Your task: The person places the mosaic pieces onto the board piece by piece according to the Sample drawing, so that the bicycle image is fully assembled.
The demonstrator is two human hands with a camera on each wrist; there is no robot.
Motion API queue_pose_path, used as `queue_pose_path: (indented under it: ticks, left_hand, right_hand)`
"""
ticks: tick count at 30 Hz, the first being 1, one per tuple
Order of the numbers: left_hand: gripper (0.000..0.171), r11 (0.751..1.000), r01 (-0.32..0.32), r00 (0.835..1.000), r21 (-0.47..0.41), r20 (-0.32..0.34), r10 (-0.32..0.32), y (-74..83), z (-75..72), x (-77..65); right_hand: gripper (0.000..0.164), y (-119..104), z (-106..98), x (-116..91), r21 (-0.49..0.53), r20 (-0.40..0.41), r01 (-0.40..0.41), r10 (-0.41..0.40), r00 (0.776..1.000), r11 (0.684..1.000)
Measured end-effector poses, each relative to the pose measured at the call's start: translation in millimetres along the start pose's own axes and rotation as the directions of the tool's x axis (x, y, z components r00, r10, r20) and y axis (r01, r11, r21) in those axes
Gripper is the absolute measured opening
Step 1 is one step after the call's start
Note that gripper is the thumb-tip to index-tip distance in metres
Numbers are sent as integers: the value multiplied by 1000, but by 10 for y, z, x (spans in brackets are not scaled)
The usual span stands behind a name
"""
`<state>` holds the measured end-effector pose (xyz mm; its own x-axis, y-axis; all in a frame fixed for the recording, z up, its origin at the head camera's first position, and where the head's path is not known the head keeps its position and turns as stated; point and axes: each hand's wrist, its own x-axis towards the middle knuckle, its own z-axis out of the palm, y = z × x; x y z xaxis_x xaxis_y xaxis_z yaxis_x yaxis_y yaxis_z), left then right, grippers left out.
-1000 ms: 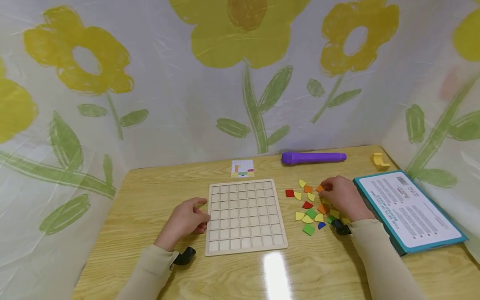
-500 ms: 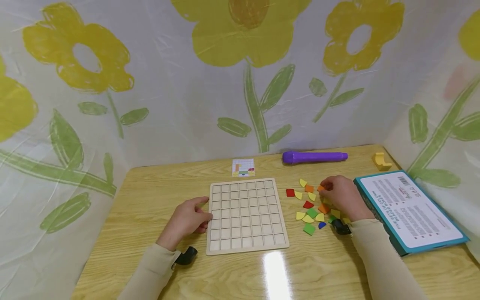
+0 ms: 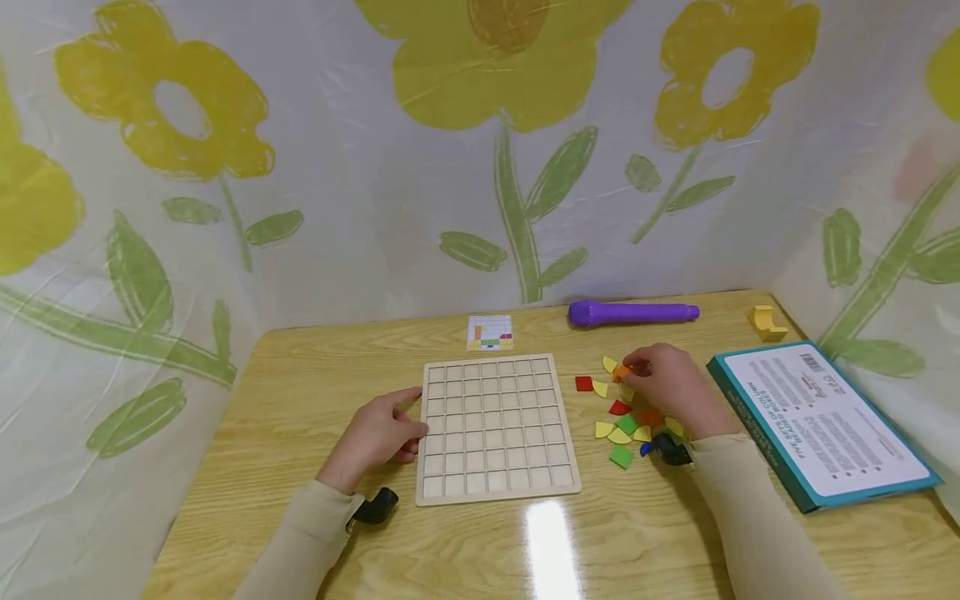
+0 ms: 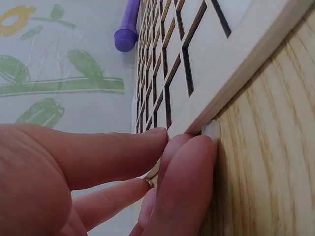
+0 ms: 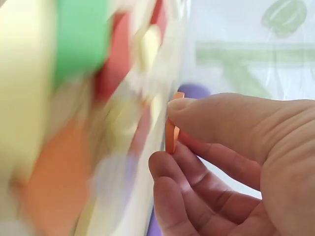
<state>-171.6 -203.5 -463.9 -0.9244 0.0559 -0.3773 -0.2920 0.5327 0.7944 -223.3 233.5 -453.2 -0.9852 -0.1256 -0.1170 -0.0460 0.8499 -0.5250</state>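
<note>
A square wooden grid board (image 3: 498, 497) lies in the middle of the table. At its left edge, my left hand (image 3: 378, 433) holds the rim between thumb and fingertips; the left wrist view shows the fingertips (image 4: 189, 167) against the edge, near the table surface. My right hand (image 3: 667, 383) pinches a small orange tile (image 5: 172, 132) between thumb and fingers above the loose pieces. Around and beneath it lie several flat tiles: a red square (image 3: 583, 383), a green one (image 3: 621, 456), yellow quarter-rounds (image 3: 603, 429), and a blue piece (image 3: 646, 449). The right hand hides some tiles.
Behind the board lies a small printed pattern card (image 3: 490, 333). A purple stick (image 3: 637, 313) rests along the back wall. At the right are a teal-edged box (image 3: 832, 425) and a yellow curved block (image 3: 767, 323). Flower-painted sheets enclose the table's back and sides.
My right hand has moved left across the pile with the orange tile in its fingers. My left hand stays at the board's left edge. The head view has shifted slightly.
</note>
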Motion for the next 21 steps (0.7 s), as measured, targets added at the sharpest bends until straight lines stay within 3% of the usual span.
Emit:
queue_pose_path:
  ticks: [11,21]
  left_hand:
    - [72,1000,-3,1000,10,-6,3,-1,2,-15]
    - [70,1000,-4,1000,9,-14,4,-10,22,-21]
  right_hand:
    - [24,-801,368,257,29,-19,200,-199,980,979]
    - [19,-1525,793,362,71,24,305,-307,951,950]
